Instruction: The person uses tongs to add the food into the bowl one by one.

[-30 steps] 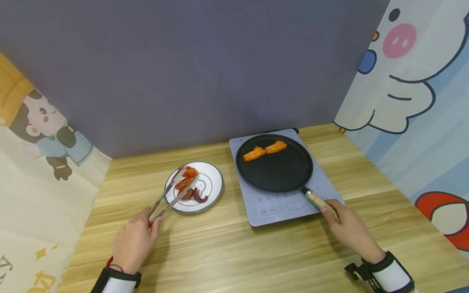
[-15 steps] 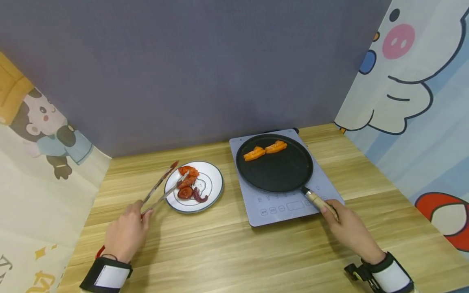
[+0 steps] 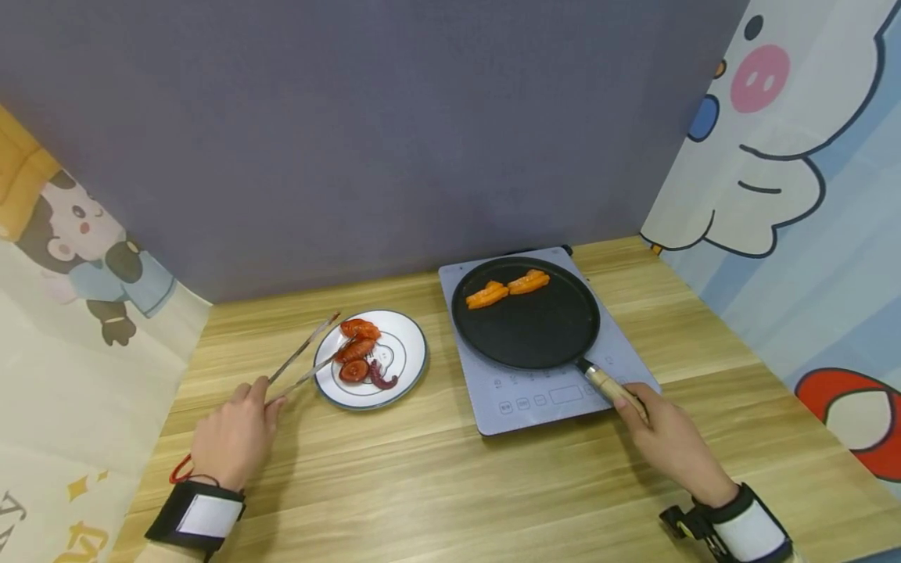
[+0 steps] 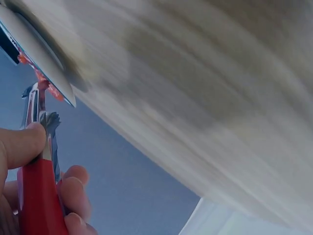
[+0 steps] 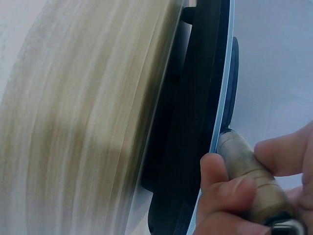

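My left hand (image 3: pixel 235 434) grips metal tongs (image 3: pixel 303 349) by their red handle (image 4: pixel 41 196). The tongs' arms are spread: one tip lies past the plate's left rim, the other overlaps a scored reddish-brown piece (image 3: pixel 357 351) on the white plate (image 3: pixel 407 352). Around that piece sit a red-orange piece (image 3: pixel 360 328), a round dark-red slice (image 3: pixel 354 371) and a curled purple tentacle (image 3: pixel 380 378). My right hand (image 3: pixel 672 438) holds the wooden handle (image 3: pixel 607 384) of a black flat pan (image 3: pixel 538 336). Two orange pieces, one here (image 3: pixel 487 295), rest near the pan's far edge.
Under the pan is a pale induction cooker (image 3: pixel 521 418) with marked controls along its front. The wood-grain table (image 3: pixel 394 485) ends at a grey panel (image 3: pixel 394 156) behind. Cartoon-printed sheets stand left and right (image 3: pixel 831 274).
The left hand has drawn back toward the lower left, and the tongs' arms have spread apart, one leaving the plate. The food stays on the plate; the right hand keeps its hold.
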The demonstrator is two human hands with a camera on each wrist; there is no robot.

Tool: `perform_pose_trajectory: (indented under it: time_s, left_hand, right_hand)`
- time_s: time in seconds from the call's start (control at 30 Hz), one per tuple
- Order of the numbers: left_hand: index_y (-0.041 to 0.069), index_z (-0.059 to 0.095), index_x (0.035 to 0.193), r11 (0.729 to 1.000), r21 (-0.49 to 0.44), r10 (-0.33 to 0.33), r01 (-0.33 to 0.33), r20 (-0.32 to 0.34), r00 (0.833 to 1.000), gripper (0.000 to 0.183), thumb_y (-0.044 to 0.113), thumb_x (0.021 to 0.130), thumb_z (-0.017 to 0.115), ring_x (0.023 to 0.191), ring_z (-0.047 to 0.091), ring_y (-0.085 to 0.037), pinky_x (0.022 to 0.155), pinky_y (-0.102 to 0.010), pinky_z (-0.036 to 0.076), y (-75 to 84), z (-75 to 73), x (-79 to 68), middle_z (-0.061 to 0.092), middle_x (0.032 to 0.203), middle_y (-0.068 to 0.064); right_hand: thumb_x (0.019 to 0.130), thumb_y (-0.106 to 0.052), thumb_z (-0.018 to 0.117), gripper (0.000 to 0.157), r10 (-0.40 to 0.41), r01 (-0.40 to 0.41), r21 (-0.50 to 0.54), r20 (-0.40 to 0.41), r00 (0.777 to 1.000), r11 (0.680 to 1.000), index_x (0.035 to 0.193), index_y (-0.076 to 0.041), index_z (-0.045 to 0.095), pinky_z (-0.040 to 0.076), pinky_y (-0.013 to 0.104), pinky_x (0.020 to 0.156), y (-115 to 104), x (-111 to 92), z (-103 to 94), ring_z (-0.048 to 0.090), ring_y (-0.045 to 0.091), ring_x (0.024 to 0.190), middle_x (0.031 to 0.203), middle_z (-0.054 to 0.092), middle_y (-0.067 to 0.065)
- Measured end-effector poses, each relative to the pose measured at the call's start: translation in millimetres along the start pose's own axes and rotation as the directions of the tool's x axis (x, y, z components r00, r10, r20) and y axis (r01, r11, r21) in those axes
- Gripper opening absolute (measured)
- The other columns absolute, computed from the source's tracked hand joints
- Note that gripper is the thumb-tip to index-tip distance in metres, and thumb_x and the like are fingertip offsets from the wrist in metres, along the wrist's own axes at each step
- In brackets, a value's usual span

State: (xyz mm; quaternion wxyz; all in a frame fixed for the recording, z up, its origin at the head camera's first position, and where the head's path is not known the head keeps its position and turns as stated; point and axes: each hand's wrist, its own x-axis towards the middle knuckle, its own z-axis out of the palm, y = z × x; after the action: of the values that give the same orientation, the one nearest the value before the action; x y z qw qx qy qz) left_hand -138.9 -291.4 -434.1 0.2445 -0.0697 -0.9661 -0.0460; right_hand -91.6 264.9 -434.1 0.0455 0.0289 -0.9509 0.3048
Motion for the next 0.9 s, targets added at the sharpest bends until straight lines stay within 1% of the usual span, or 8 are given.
perform_pose_trajectory:
  time_s: [0.13, 0.27, 0.4, 0.47, 0.63, 0.7, 0.83, 0.9]
  left_hand:
    - [0.003, 0.052, 0.092, 0.999, 0.017, 0.031, -0.031, -0.01, 0.999, 0.034, 0.026, 0.075, 0.069, 0.038, 0.039, -0.024, 0.028, -0.037, 0.024, -3.4, -0.5, 4.6, 0.051, 0.066, -0.012]
    - [0.003, 0.052, 0.092, 0.995, 0.031, 0.097, -0.096, -0.025, 0.995, 0.033, 0.025, 0.074, 0.069, 0.04, 0.042, -0.026, 0.029, -0.038, 0.026, -6.7, -2.4, 10.8, 0.05, 0.064, -0.011]
    - [0.002, 0.054, 0.097, 0.982, 0.048, 0.183, -0.181, -0.04, 0.982, 0.035, 0.024, 0.074, 0.069, 0.043, 0.047, -0.03, 0.031, -0.043, 0.033, -10.8, -5.3, 19.7, 0.053, 0.066, -0.014]
    - [0.002, 0.055, 0.099, 0.975, 0.055, 0.216, -0.213, -0.045, 0.975, 0.036, 0.023, 0.073, 0.069, 0.045, 0.048, -0.03, 0.033, -0.044, 0.035, -12.5, -7.0, 24.5, 0.054, 0.068, -0.014]
    - [0.002, 0.055, 0.101, 0.961, 0.053, 0.272, -0.271, -0.025, 0.962, 0.037, 0.022, 0.073, 0.069, 0.048, 0.05, -0.029, 0.035, -0.044, 0.037, -13.4, -9.7, 35.3, 0.056, 0.069, -0.013]
    - [0.002, 0.055, 0.099, 0.952, 0.056, 0.303, -0.301, -0.018, 0.953, 0.036, 0.022, 0.073, 0.069, 0.047, 0.049, -0.027, 0.035, -0.043, 0.037, -12.8, -9.7, 39.7, 0.054, 0.067, -0.011]
    - [0.001, 0.053, 0.096, 0.922, 0.08, 0.381, -0.378, -0.023, 0.924, 0.036, 0.022, 0.073, 0.069, 0.045, 0.046, -0.025, 0.034, -0.041, 0.037, -12.2, -9.0, 48.1, 0.048, 0.062, -0.008]
    - [0.0, 0.052, 0.095, 0.91, 0.09, 0.407, -0.404, -0.017, 0.913, 0.035, 0.022, 0.073, 0.069, 0.044, 0.045, -0.024, 0.033, -0.041, 0.036, -11.9, -8.9, 51.5, 0.046, 0.061, -0.007]
  right_hand:
    - [0.095, -0.035, 0.04, 0.037, 0.001, -0.001, 0.002, 0.0, 1.0, 1.0, 0.114, -0.005, 0.048, 0.033, 0.033, 0.044, -0.3, -0.1, -0.2, 0.038, 0.016, 0.05, 0.063, 0.043, 0.004]
    - [0.095, -0.035, 0.041, 0.036, -0.003, 0.003, -0.003, -0.006, 1.0, 1.0, 0.114, -0.006, 0.048, 0.033, 0.033, 0.045, -0.3, 0.3, -0.4, 0.039, 0.016, 0.051, 0.064, 0.044, 0.004]
    - [0.095, -0.035, 0.04, 0.036, -0.005, 0.005, -0.001, -0.002, 1.0, 1.0, 0.113, -0.006, 0.048, 0.033, 0.033, 0.045, -0.6, 0.7, -0.7, 0.039, 0.016, 0.051, 0.064, 0.044, 0.004]
    - [0.095, -0.035, 0.04, 0.036, -0.003, 0.003, 0.002, 0.002, 1.0, 1.0, 0.114, -0.006, 0.048, 0.033, 0.033, 0.044, -1.1, 0.9, -1.4, 0.039, 0.016, 0.051, 0.064, 0.043, 0.004]
    - [0.095, -0.036, 0.04, 0.038, 0.002, -0.002, 0.006, 0.008, 1.0, 1.0, 0.115, -0.004, 0.047, 0.033, 0.033, 0.044, -1.8, 1.4, -2.6, 0.039, 0.016, 0.052, 0.064, 0.043, 0.004]
    - [0.095, -0.036, 0.04, 0.039, 0.004, -0.004, 0.007, 0.009, 1.0, 1.0, 0.115, -0.004, 0.047, 0.033, 0.033, 0.045, -1.8, 1.3, -2.4, 0.039, 0.016, 0.052, 0.064, 0.043, 0.004]
    - [0.095, -0.036, 0.04, 0.038, 0.006, -0.006, 0.001, 0.011, 1.0, 1.0, 0.115, -0.005, 0.047, 0.033, 0.033, 0.045, -1.1, 1.4, -1.2, 0.039, 0.017, 0.052, 0.064, 0.043, 0.004]
    - [0.095, -0.036, 0.04, 0.038, 0.007, -0.007, -0.002, 0.01, 1.0, 1.0, 0.115, -0.005, 0.047, 0.033, 0.033, 0.044, -0.5, 1.5, -0.7, 0.039, 0.016, 0.051, 0.064, 0.043, 0.004]
